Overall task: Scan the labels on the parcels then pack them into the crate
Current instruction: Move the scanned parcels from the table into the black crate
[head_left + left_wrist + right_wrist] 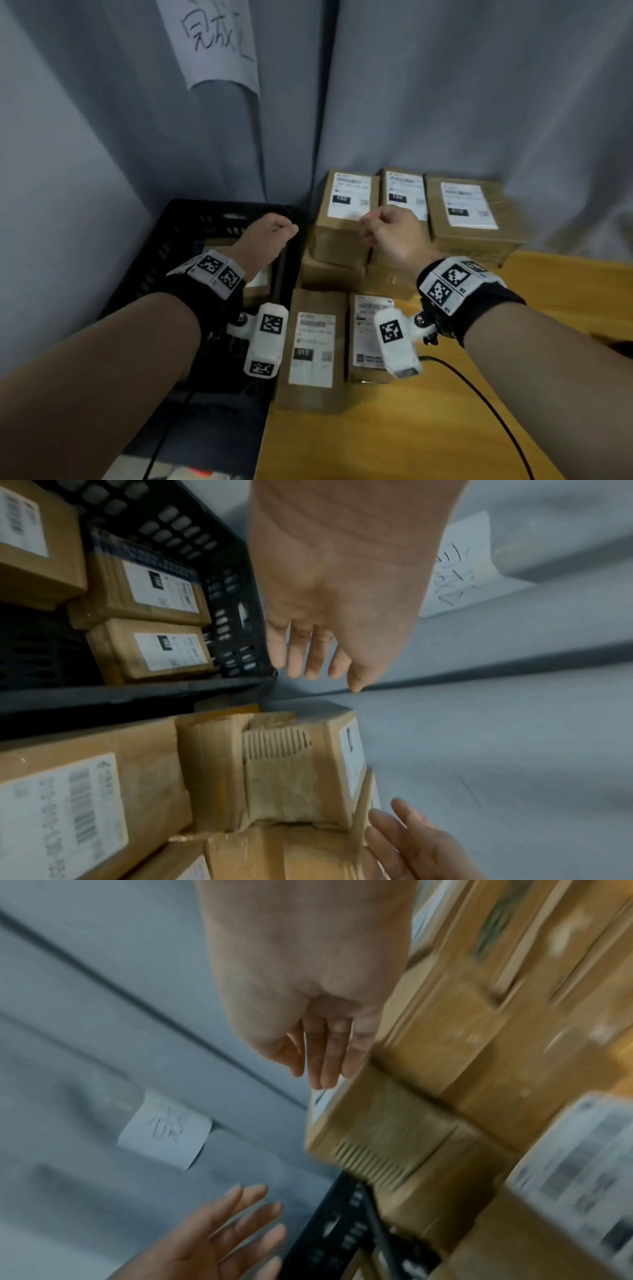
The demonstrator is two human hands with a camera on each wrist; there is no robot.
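Note:
A black slotted crate (pixel 191 233) stands left of the wooden table and holds several brown labelled parcels (pixel 154 588). My left hand (pixel 279 229) hovers over the crate's right rim with relaxed fingers (pixel 308 656), holding nothing. A stack of brown parcels (pixel 346 219) with white labels stands at the back of the table. My right hand (pixel 376 224) is over the front left parcel of that stack (pixel 394 1123), its straight fingers (pixel 325 1056) beside the label edge. I cannot tell whether they touch it. Two flat parcels (pixel 311 346) lie nearer to me.
A grey curtain closes off the back and left, with a handwritten paper note (pixel 219 41) pinned to it. A black cable (pixel 479 394) runs across the wooden table (pixel 428 438) on the right. A larger parcel (pixel 472 212) sits at the stack's right end.

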